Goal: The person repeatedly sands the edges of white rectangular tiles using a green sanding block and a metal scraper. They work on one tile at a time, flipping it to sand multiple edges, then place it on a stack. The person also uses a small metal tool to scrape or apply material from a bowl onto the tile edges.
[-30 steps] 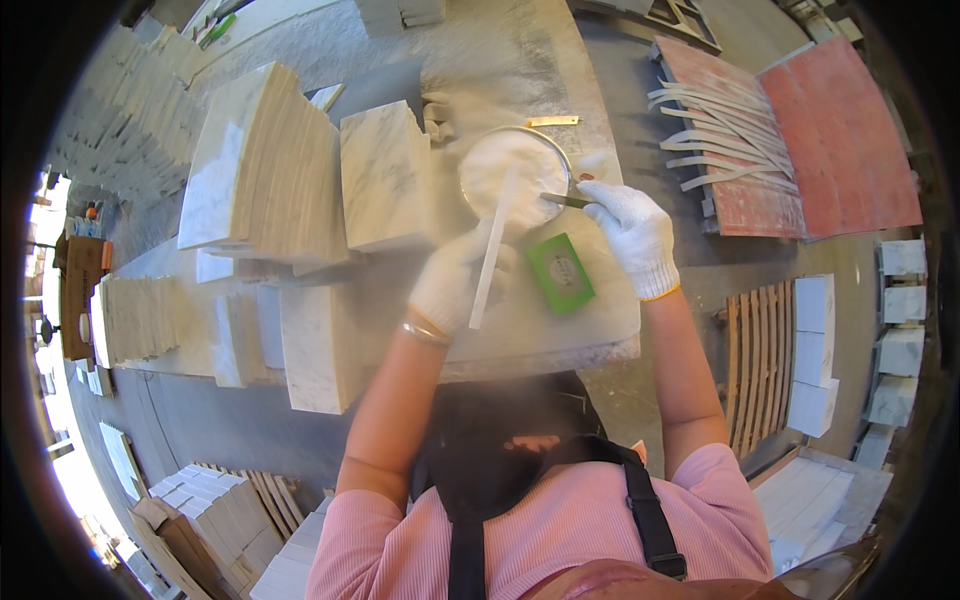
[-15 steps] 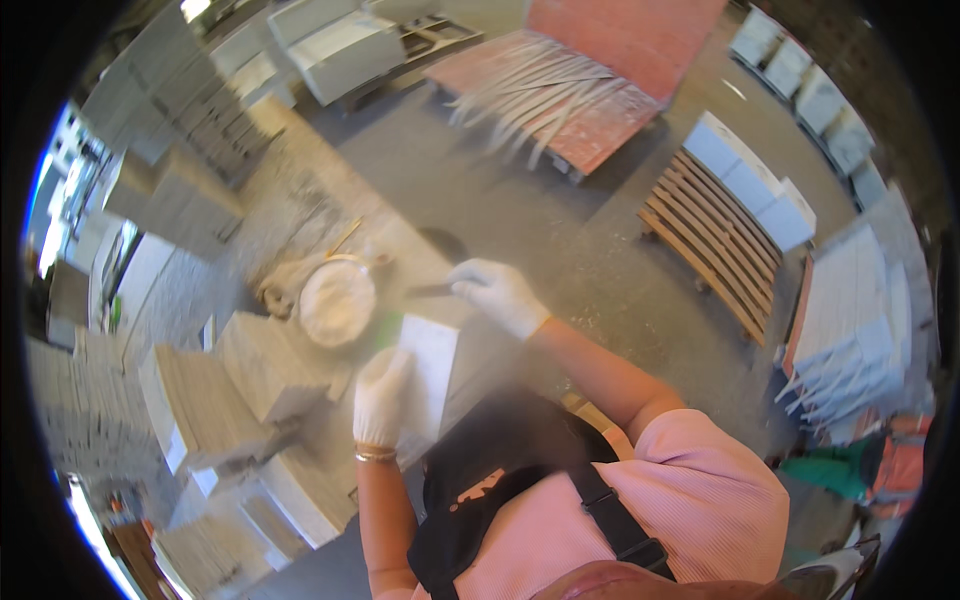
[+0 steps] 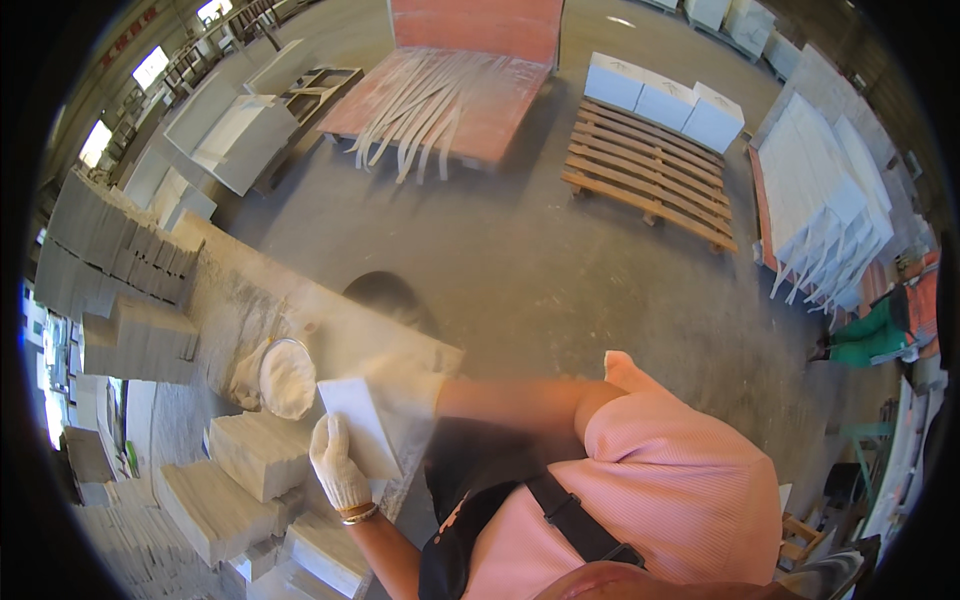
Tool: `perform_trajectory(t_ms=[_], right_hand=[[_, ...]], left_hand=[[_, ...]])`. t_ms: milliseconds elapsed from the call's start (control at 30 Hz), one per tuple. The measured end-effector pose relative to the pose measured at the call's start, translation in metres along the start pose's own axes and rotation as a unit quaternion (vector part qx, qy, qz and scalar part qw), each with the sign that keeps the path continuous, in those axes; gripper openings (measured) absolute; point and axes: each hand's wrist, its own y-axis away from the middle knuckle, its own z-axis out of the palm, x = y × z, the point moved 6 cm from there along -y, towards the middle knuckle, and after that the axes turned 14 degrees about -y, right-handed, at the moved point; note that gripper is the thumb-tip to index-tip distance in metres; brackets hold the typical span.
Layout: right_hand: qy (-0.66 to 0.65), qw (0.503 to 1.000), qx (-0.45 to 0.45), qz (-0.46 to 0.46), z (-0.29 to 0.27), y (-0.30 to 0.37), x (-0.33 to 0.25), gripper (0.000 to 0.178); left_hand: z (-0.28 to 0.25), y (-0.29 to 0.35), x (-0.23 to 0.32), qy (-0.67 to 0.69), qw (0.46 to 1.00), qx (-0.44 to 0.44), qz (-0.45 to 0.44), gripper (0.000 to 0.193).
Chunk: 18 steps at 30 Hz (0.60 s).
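Note:
A white rectangular tile (image 3: pixel 362 432) lies tilted at the near end of the dusty workbench. My left hand (image 3: pixel 338 462), in a white knitted glove, grips its left edge. My right forearm reaches in from the right toward the tile, but my right hand is smeared by motion and its fingers cannot be made out. Whatever it may hold does not show. Just beyond the tile stands a round bowl (image 3: pixel 287 378) heaped with white powder, a crumpled cloth beside it.
Stacks of grey tiles (image 3: pixel 258 452) crowd the bench's left side. A dark round object (image 3: pixel 388 298) sits beyond the bench edge. Farther off are a red platform (image 3: pixel 500 110) with pale straps, a wooden pallet (image 3: pixel 650 165) with white boxes, and a person (image 3: pixel 885 320) at the right.
My right hand, which held a dark flat tool beyond the tile, has moved and is now blurred. My left hand has stayed at the tile's left edge. The whole view has turned.

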Motion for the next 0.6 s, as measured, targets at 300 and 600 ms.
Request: perform_trajectory(t_ms=[300, 600], right_hand=[[0.108, 0.991, -0.001, 0.073, -0.091, 0.053, 0.043, 0.029], [-0.131, 0.981, 0.136, 0.041, -0.160, 0.107, 0.086, 0.024]], left_hand=[[0.044, -0.038, -0.014, -0.187, 0.967, -0.168, 0.048, 0.038], [0.096, -0.093, -0.006, -0.469, 0.806, -0.312, 0.181, 0.037]])
